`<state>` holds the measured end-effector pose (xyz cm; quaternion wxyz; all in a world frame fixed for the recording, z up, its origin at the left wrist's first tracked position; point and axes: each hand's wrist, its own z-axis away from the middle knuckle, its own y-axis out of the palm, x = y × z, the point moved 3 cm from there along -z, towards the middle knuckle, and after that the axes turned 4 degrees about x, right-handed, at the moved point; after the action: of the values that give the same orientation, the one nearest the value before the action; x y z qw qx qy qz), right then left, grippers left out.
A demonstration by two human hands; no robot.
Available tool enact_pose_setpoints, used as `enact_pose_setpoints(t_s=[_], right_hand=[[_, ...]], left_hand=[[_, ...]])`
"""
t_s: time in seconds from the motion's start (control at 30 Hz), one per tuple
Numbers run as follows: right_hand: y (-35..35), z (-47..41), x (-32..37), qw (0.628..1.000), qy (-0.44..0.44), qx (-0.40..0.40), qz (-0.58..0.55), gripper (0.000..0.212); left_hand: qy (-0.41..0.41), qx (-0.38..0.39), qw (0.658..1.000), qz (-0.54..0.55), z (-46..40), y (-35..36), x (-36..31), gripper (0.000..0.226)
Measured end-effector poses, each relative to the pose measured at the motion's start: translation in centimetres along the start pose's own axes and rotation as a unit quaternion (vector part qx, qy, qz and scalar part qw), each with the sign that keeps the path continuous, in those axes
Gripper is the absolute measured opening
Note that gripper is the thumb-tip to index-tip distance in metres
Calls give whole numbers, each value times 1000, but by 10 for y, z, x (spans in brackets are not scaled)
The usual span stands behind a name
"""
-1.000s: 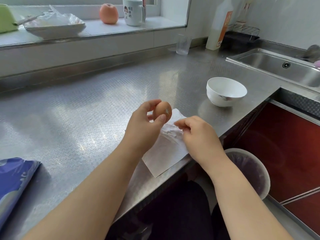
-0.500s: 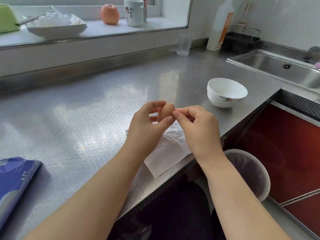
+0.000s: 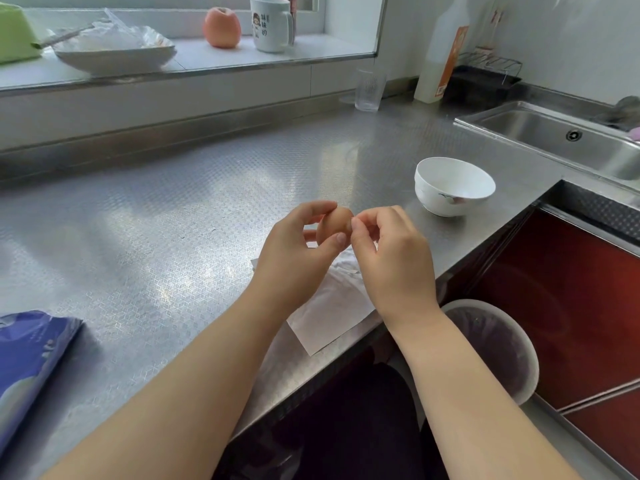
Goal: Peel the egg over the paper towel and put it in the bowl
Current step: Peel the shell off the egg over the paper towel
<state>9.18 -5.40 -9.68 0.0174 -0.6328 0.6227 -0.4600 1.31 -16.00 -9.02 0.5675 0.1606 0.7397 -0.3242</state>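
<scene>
A brown egg (image 3: 333,222) is pinched between thumb and fingers of my left hand (image 3: 294,258), held a little above the steel counter. My right hand (image 3: 391,261) is beside it, thumb and forefinger pressed against the egg's right side. Under both hands lies a white paper towel (image 3: 329,313), partly hidden, its near corner at the counter's front edge. An empty white bowl (image 3: 454,187) with a small flower print stands on the counter to the right of the hands.
A sink (image 3: 568,140) lies at the far right. A glass (image 3: 370,90) and a tall white bottle (image 3: 440,53) stand at the back. A blue packet (image 3: 27,362) rests at the near left. Below the counter edge stands a lined bin (image 3: 498,344). The sill holds a mug (image 3: 272,24) and a plate.
My right hand rose from the paper towel and came against the egg's right side. My left hand kept hold of the egg and dipped slightly.
</scene>
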Motion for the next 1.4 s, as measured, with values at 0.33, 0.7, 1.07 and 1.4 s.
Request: enact_pose_setpoints(t_s=[0.33,0.7,1.07,1.4], right_hand=[[-5,-4,-18,992,96,42,-67,15],[-5,-3,-20,974,174,57,-135,16],[-7,-1,-17,973,157,160,-60,10],[-8,-3,-6,952,170,109,-232,12]], left_hand=[[-19,-5,1000,13,-2,2,4,38],[-22,-5,1000,-13,-2,4,5,38],[-27,-23,999,5,-5,1,8,38],[-14,7,1000,27,-2,4,4,35]])
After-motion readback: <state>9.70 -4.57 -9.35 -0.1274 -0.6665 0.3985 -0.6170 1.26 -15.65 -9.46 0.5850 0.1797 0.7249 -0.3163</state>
